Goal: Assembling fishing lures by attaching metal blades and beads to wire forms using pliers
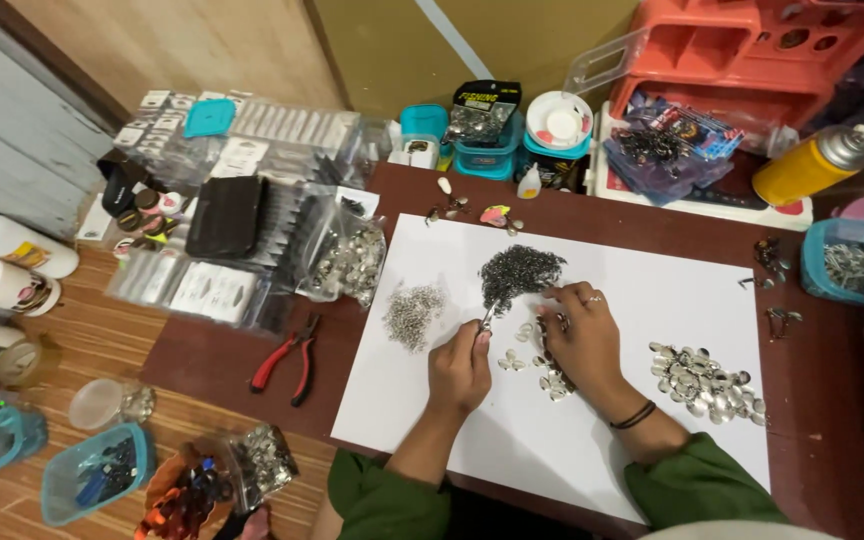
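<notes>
Two hands together on white sheet point(512, 440) | left hand point(460, 372) pinching small tool point(485, 321) | right hand point(582, 335) fingering metal blades point(550, 375) | dark hook pile point(518, 272) at 12 o'clock

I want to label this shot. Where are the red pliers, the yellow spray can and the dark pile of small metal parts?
Red pliers point(287, 362), head view, on the handles.
Yellow spray can point(802, 170), head view, mid-body.
Dark pile point(517, 272), head view, its centre.

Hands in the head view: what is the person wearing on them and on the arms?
Both arms have green sleeves pushed up toward the elbows, leaving the forearms bare. The right hand has a ring on one finger and a dark band around the wrist. The left hand shows no ring, band or glove. No watch shows on either wrist.
</notes>
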